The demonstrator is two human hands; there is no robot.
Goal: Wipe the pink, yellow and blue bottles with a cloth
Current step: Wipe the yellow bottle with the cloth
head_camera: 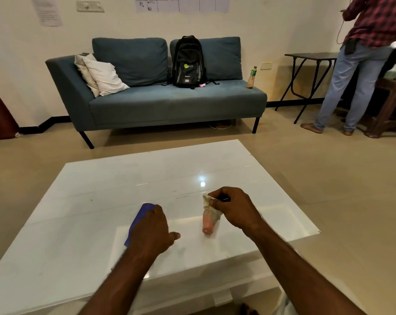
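I see a white glossy bench (pixel 101 189) filling the lower frame, both my arms reaching over it. Behind it, a blue-grey sofa (pixel 169 105) against the wall with a black backpack (pixel 188 62) upright on the seat, pale cushions (pixel 99 75) at its left end, a small drink bottle (pixel 252 77) standing at its right end. A person in a checked shirt and jeans (pixel 356 64) stands far right by a dark folding table (pixel 310 56). My left hand (pixel 152 230) lies on the blue bottle (pixel 139 220), which lies on its side on the bench; fingers curled over it, thumb out to the right, grip closed on it as far as I can tell. My right hand (pixel 234 208) is closed, pinching a pale cloth (pixel 210 206) bunched over the top of the pink bottle (pixel 208 225), which is tilted, its lower end near the bench. Blurred: can't tell if the hand also grips the bottle through the cloth.
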